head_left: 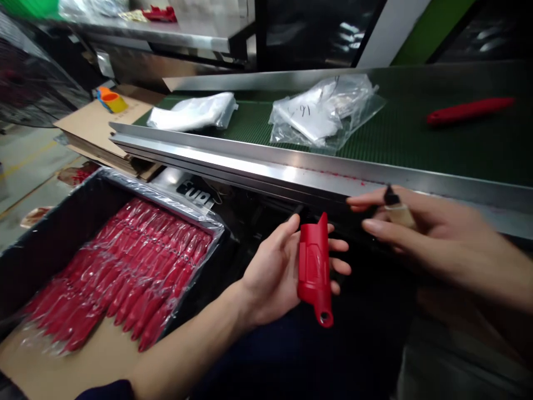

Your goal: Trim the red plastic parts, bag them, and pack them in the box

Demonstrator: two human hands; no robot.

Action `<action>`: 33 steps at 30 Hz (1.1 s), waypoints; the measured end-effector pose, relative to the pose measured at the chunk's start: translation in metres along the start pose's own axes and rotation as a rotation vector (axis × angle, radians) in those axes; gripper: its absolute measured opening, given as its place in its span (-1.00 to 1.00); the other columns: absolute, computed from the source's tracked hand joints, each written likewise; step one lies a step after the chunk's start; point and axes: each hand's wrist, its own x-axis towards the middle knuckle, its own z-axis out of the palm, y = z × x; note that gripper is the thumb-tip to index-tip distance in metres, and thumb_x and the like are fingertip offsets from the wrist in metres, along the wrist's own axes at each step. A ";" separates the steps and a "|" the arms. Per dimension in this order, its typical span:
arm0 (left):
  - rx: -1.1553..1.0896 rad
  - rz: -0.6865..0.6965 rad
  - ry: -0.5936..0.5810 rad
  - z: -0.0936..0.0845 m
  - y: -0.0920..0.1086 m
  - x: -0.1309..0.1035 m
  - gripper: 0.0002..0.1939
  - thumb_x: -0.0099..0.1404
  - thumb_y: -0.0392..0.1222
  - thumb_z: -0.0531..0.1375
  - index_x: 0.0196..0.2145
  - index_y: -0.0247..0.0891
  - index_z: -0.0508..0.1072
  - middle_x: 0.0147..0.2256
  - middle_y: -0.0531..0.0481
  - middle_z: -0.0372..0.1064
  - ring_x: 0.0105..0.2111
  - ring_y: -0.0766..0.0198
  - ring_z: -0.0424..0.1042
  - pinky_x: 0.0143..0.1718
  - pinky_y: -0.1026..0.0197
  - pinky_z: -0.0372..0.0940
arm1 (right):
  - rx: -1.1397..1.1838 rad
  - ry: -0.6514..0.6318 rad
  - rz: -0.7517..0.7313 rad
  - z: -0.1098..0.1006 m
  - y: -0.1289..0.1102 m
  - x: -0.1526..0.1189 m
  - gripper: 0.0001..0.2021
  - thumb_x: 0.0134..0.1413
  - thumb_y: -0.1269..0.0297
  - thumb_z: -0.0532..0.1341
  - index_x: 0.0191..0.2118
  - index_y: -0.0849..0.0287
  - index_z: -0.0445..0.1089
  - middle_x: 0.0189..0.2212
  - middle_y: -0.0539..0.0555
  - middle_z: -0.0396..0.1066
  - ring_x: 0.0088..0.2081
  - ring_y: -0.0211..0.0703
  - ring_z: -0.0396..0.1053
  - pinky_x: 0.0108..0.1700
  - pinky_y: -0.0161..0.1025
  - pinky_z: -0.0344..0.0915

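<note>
A red plastic part [315, 264] rests across the palm of my left hand [277, 266], whose fingers curl behind it. It has a hollow, pointed upper end and a tab with a small hole at the bottom. My right hand [433, 236], slightly blurred, is to the right of the part and apart from it. Between its thumb and fingers it grips a small beige tool with a black pointed end [397, 208]; the exact kind is unclear. Left of my hands, a dark lined crate [16, 266] holds rows of red parts in clear plastic [137, 261].
Beyond my hands runs a green conveyor belt [250, 119] with a metal side rail [233, 155]. On it lie white plastic bags [195, 111], a crumpled clear bag [320, 114] and a long red piece [470, 111]. Cardboard sheets [91, 125] carry tape rolls [111, 101] at the left.
</note>
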 end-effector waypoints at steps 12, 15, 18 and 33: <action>0.194 -0.126 0.017 -0.014 -0.007 0.008 -0.50 0.41 0.15 -0.11 -0.14 -0.30 0.40 -0.40 -0.14 0.47 -0.53 0.21 0.49 -0.45 0.27 0.34 | 0.499 -0.357 0.122 0.020 0.042 0.001 -0.75 0.09 0.08 0.31 -0.17 0.11 0.47 -0.42 -0.01 0.37 -0.42 -0.29 0.27 -0.43 -0.37 0.20; 0.249 -0.119 -0.003 -0.015 -0.010 0.013 -0.51 0.42 0.12 -0.11 -0.12 -0.32 0.40 -0.36 -0.18 0.48 -0.52 0.19 0.50 -0.47 0.26 0.35 | 0.612 -0.270 0.122 0.025 0.042 -0.007 -0.81 0.09 0.13 0.31 -0.35 0.15 0.45 -0.44 0.01 0.39 -0.46 -0.28 0.30 -0.47 -0.35 0.23; 0.273 -0.014 0.037 -0.013 -0.007 0.013 -0.56 0.41 0.04 -0.02 -0.10 -0.36 0.45 -0.24 -0.21 0.47 -0.39 0.15 0.52 -0.37 0.19 0.40 | 0.739 -0.152 0.071 0.030 0.045 -0.014 -0.85 0.11 0.16 0.29 -0.37 0.11 0.43 -0.38 0.02 0.45 -0.53 -0.25 0.34 -0.55 -0.31 0.25; 0.371 0.377 -0.041 -0.012 0.014 -0.012 -0.56 0.42 0.08 0.04 0.00 -0.33 0.44 -0.02 -0.30 0.49 -0.08 0.12 0.51 -0.04 0.17 0.33 | 0.471 0.268 -0.039 0.049 0.062 -0.042 -0.93 0.04 0.23 0.36 -0.30 -0.04 0.57 -0.28 0.02 0.53 -0.36 -0.20 0.45 -0.39 -0.30 0.42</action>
